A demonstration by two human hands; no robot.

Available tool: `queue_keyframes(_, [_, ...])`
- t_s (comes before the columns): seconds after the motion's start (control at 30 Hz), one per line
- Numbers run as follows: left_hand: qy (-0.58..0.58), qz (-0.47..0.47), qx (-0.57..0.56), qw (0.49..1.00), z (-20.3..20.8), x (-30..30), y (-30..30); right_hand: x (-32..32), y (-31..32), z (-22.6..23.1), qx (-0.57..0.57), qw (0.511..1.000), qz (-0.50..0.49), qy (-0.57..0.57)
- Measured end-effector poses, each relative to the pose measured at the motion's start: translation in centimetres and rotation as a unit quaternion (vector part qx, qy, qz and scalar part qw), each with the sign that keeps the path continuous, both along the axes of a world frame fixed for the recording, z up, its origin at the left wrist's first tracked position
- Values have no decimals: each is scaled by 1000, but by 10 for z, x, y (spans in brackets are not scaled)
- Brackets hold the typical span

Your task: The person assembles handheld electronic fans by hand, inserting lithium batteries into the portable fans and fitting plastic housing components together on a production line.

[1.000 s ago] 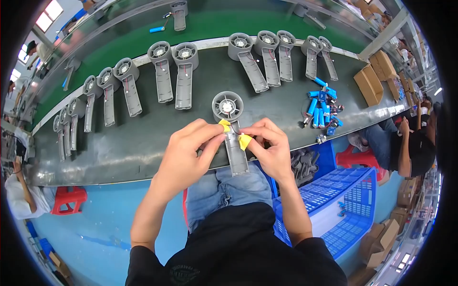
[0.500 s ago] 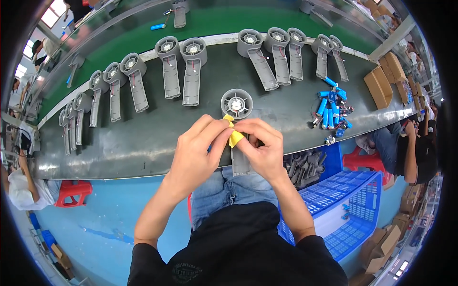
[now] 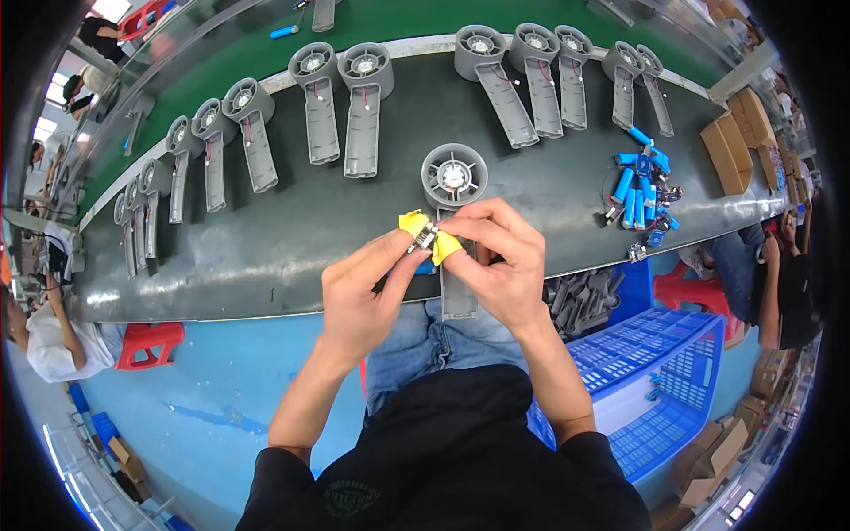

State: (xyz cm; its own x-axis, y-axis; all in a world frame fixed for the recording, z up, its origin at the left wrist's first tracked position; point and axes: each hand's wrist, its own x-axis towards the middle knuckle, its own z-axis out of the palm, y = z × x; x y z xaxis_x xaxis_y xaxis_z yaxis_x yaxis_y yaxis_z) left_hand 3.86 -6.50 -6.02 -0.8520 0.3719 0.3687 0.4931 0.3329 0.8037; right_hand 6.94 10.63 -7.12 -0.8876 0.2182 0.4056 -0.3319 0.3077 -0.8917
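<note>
Over the near table edge, both hands pinch a small circuit board (image 3: 425, 236) with yellow tape (image 3: 445, 249) sticking out on both sides. My left hand (image 3: 365, 285) is closed on the board's left side. My right hand (image 3: 500, 265) grips the taped right side, its fingertips touching the board. A blue battery cell (image 3: 427, 267) partly shows under the fingers; what supports it is hidden. Just beyond, a grey fan housing (image 3: 454, 177) lies with its round fan end away from me. Its trough-like handle (image 3: 459, 296) runs toward me, partly behind my right hand.
Several similar grey fan housings (image 3: 361, 115) line the table's far side. Blue battery cells with wired boards (image 3: 639, 190) are heaped at the right, near an open cardboard box (image 3: 726, 155). Below the edge stand a blue crate (image 3: 660, 354) and grey parts (image 3: 580, 301). Other people sit at both ends.
The fingers have shifted and the yellow tape has spread apart, exposing the circuit board between my hands. The view has shifted slightly, so the table items appear displaced.
</note>
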Motion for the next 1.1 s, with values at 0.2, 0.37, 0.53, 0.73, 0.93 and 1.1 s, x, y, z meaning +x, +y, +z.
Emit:
queue_keyframes(0.2, [37, 0, 14, 999, -2, -2, 2, 0, -1, 3, 28, 999, -10, -16])
queue_keyframes(0.37, [71, -10, 1, 997, 1, -9, 2, -2, 2, 2, 59, 998, -7, -1])
queue_keyframes(0.53, [64, -21, -14, 998, 3, -9, 0, -3, 4, 1, 88, 996, -1, 14])
queue_keyframes(0.73, [57, -23, 11, 998, -8, -9, 1, -2, -2, -2, 62, 997, -34, 21])
queue_keyframes(0.93, [3, -39, 35, 999, -8, -10, 1, -4, 2, -6, 69, 997, 1, 17])
queue_keyframes(1.1, [-27, -46, 60, 997, -12, -14, -1, -7, -1, -9, 60, 998, 0, 24])
